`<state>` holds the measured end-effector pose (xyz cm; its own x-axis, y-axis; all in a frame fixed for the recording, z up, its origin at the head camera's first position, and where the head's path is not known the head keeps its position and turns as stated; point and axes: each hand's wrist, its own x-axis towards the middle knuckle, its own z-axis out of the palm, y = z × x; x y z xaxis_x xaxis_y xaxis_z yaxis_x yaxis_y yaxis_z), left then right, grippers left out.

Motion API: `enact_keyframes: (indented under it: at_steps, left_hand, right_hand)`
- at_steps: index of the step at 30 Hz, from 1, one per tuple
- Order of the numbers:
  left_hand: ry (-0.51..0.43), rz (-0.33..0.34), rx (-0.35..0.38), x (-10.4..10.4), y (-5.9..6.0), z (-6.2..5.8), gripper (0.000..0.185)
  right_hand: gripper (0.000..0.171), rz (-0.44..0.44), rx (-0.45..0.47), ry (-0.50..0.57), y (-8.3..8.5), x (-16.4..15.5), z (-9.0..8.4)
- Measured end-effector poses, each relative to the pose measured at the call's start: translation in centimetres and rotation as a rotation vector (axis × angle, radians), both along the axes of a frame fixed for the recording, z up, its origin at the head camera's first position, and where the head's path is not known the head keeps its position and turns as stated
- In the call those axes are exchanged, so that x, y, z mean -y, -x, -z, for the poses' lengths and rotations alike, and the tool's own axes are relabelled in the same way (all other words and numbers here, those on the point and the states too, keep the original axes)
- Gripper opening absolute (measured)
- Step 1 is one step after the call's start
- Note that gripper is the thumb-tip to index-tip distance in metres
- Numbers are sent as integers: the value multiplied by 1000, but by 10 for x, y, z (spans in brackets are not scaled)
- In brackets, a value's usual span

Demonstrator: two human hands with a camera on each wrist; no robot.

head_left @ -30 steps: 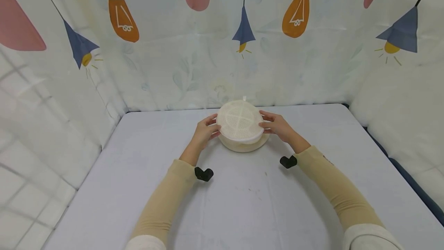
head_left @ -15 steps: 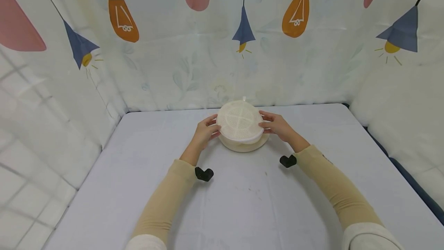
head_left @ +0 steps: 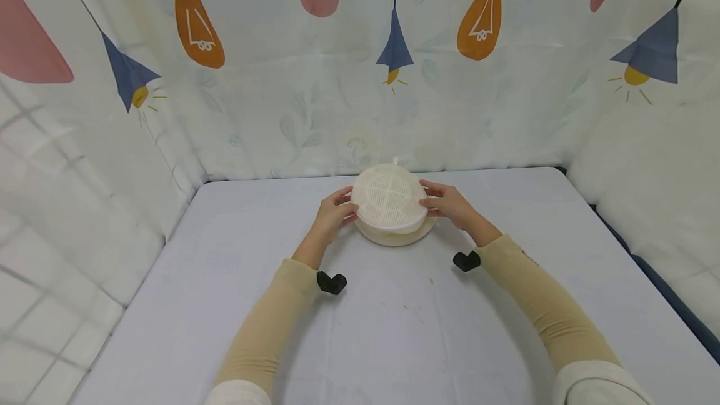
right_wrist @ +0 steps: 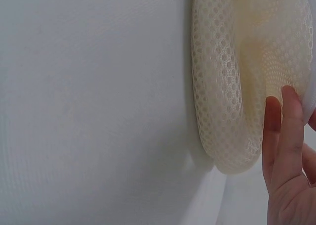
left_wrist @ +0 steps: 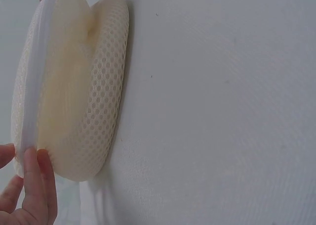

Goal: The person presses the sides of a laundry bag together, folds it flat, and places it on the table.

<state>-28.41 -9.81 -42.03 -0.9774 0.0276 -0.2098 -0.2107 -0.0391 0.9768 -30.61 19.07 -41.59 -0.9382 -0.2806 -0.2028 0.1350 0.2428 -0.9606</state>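
Note:
A cream mesh laundry bag (head_left: 389, 199) stands near the back of the table, its round top face tilted toward me. The lower part bulges out as a thick padded-looking mesh ring (left_wrist: 106, 81) resting on the cloth. A smooth white band (left_wrist: 37, 76) runs round the upper rim. My left hand (head_left: 332, 214) holds that rim at the left, thumb on the top face and fingers beneath it. On the opposite side my right hand (head_left: 450, 205) grips the rim the same way, with its fingertips against the mesh (right_wrist: 286, 52) in the right wrist view.
A white cloth (head_left: 388, 330) covers the table, with a few small specks near the middle. Behind it hangs a curtain (head_left: 349, 111) printed with lamps and bulbs; pale sheets enclose both sides. Black pieces (head_left: 332, 282) sit at both wrists.

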Motion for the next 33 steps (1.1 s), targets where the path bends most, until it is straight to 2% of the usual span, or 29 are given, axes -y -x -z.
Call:
enact_keyframes:
  at_steps: [33]
  left_hand:
    - [7,-4,-3,-1,3,9,60]
  right_hand:
    - [69,12,6,-8,4,-1,10]
